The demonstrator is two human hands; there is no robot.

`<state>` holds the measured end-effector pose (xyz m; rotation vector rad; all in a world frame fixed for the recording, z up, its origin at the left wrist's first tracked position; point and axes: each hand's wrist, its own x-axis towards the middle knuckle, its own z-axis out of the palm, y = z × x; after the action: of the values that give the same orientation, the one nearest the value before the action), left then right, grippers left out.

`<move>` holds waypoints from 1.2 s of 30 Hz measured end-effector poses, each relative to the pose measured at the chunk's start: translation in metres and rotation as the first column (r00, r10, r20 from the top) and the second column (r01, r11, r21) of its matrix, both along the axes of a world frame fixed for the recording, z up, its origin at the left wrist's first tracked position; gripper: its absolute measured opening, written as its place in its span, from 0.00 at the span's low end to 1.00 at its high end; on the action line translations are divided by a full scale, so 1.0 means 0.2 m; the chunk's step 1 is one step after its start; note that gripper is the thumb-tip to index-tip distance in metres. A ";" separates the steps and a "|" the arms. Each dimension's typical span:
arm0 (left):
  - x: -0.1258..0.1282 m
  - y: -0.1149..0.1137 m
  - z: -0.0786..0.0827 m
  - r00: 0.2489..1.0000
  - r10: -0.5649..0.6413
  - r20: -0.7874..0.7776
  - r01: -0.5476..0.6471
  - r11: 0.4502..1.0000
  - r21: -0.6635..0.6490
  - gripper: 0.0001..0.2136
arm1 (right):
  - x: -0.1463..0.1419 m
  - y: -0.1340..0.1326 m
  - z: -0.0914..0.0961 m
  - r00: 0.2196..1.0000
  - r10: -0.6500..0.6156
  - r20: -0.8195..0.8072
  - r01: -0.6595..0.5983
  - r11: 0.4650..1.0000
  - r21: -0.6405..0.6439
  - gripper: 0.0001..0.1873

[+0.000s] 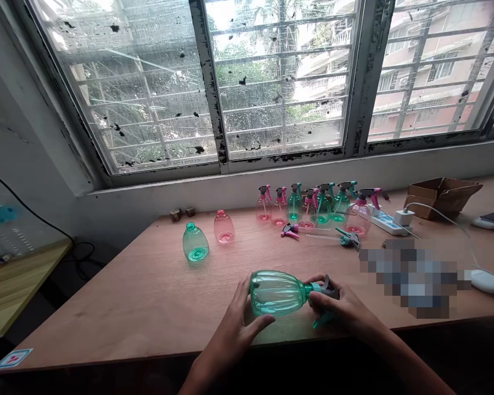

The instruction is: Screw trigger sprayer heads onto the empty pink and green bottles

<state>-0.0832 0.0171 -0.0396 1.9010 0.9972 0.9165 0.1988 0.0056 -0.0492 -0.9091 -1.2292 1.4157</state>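
A clear green spray bottle [278,293] lies sideways above the table's front edge, its base to the left and its spray head to the right. My left hand [239,329] is around the base end, thumb along the lower side and fingers partly hidden behind. With closed fingers, my right hand [346,310] grips the dark and teal spray head [328,288] at the neck. Farther back on the left stand two bottles without heads, one green [195,242] and one pink [224,226]. Two loose spray heads lie beyond my right hand, one pink [290,231], one teal [349,239].
Several pink and green bottles with heads [323,206] stand in a group below the window. To their right are a white power strip [389,220] with a plugged-in charger and an open cardboard box [440,200]. A blurred patch [414,277] covers the right side.
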 end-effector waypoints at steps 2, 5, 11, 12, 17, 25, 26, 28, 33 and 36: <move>0.00 0.00 0.00 1.000 0.007 -0.014 -0.007 1.000 0.014 0.39 | 0.00 0.00 0.00 1.000 -0.001 -0.002 0.001 1.000 -0.001 0.27; -0.01 0.00 -0.01 0.999 0.010 -0.036 -0.009 0.999 0.031 0.41 | 0.00 0.00 0.00 1.000 -0.003 -0.003 0.003 1.000 0.002 0.27; -0.02 0.00 -0.01 0.998 -0.009 -0.061 0.012 0.999 0.045 0.42 | 0.00 0.00 0.00 1.000 0.002 -0.005 -0.002 1.000 0.012 0.26; -0.01 0.00 0.00 0.998 -0.012 -0.063 0.016 0.999 0.051 0.40 | 0.00 0.00 0.00 1.000 0.002 -0.005 -0.002 1.000 0.013 0.26; -0.01 0.01 0.00 0.998 -0.011 -0.064 0.016 0.996 0.085 0.38 | 0.00 0.01 -0.01 1.000 0.002 -0.010 -0.002 1.000 0.019 0.26; -0.01 0.02 -0.01 0.998 -0.006 -0.064 0.010 0.997 0.070 0.40 | 0.01 0.02 -0.02 1.000 0.003 -0.007 -0.003 1.000 0.017 0.27; -0.01 0.02 0.00 0.998 -0.008 -0.062 0.012 0.998 0.069 0.38 | 0.01 0.01 -0.02 1.000 0.003 -0.005 -0.002 1.000 0.017 0.27; 0.00 0.01 0.01 0.998 -0.013 -0.057 0.017 0.998 0.068 0.36 | 0.01 0.01 -0.02 1.000 -0.003 -0.003 0.003 1.000 0.017 0.27; 0.00 0.01 -0.01 0.999 -0.027 -0.038 0.029 0.999 0.043 0.42 | 0.00 0.01 -0.01 0.999 -0.038 -0.006 0.038 0.999 0.025 0.27; -0.01 0.00 -0.03 0.999 -0.045 -0.029 0.045 0.999 0.014 0.47 | 0.00 0.01 0.00 0.999 -0.034 0.004 0.034 0.999 0.023 0.27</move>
<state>-0.0854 0.0181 -0.0453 1.9462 0.9632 0.8751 0.1981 0.0067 -0.0492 -0.9134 -1.2251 1.3711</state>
